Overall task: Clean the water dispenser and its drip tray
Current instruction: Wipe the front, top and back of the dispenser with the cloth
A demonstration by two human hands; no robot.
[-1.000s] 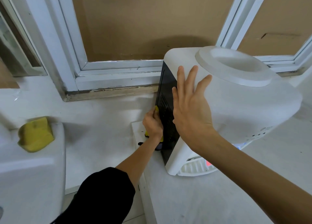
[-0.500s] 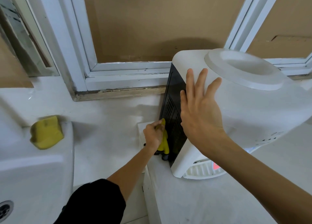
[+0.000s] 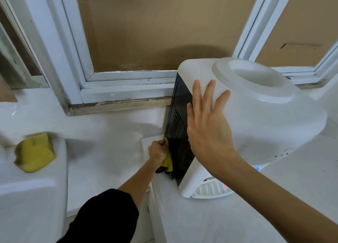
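The white water dispenser (image 3: 259, 125) stands on the white counter (image 3: 210, 217), near its left edge and below the window frame (image 3: 128, 89). Its drip tray (image 3: 210, 189) sticks out at the bottom front, and nothing can be seen in it. The marks on the front are too small to read. The right hand (image 3: 206, 127) lies flat with straight fingers on the top corner. The left hand (image 3: 158, 152) grips a yellow cloth (image 3: 168, 162) against the black side panel, lower than half a second ago. A yellow sponge (image 3: 34, 152) rests on the sink (image 3: 33, 191) corner.
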